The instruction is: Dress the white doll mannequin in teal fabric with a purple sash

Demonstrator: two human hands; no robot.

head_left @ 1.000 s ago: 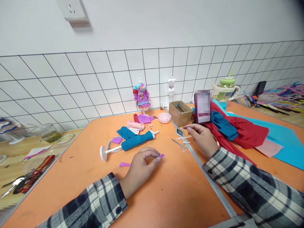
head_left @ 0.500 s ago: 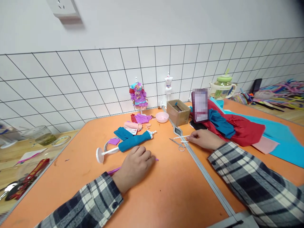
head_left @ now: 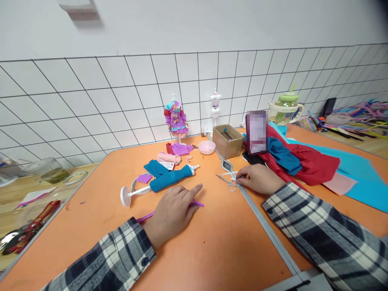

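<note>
My left hand rests on the table with its index finger stretched out and its thumb apart. Beneath it runs a narrow purple strip, partly covered by the hand. On the right, my right hand has its fingertips pinched at a handle ring of small scissors, which lie on the table. Thin white strips sit beside those fingertips. Beyond my left hand, a white mannequin stand wrapped in teal cloth lies on its side.
At the back stand a dressed doll mannequin, a bare one, a pink bowl and a cardboard box. A phone leans before red cloth and a teapot. A metal seam crosses the orange table.
My left index finger has straightened and lifted from the curled hand, showing more of the purple strip. My right fingertips have shifted from the white strips to the scissors' handle.
</note>
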